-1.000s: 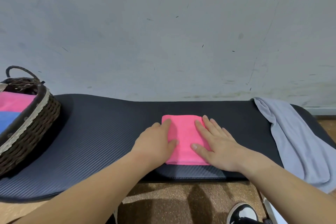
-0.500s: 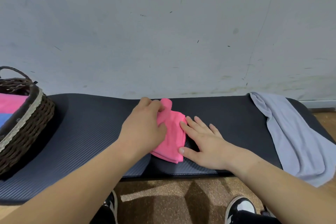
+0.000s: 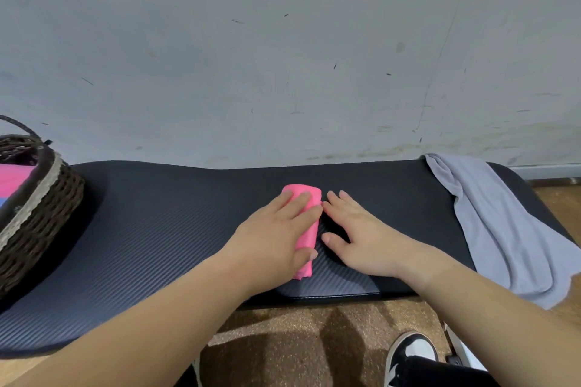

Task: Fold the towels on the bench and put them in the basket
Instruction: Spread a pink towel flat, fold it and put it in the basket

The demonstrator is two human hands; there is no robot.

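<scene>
Text, labels, numbers: I can read none anywhere on my feed.
Wall [image 3: 283, 56]: scuffs and dark specks only, nothing lettered.
Shoe [image 3: 412, 352]: black and white, with no brand mark I can make out.
</scene>
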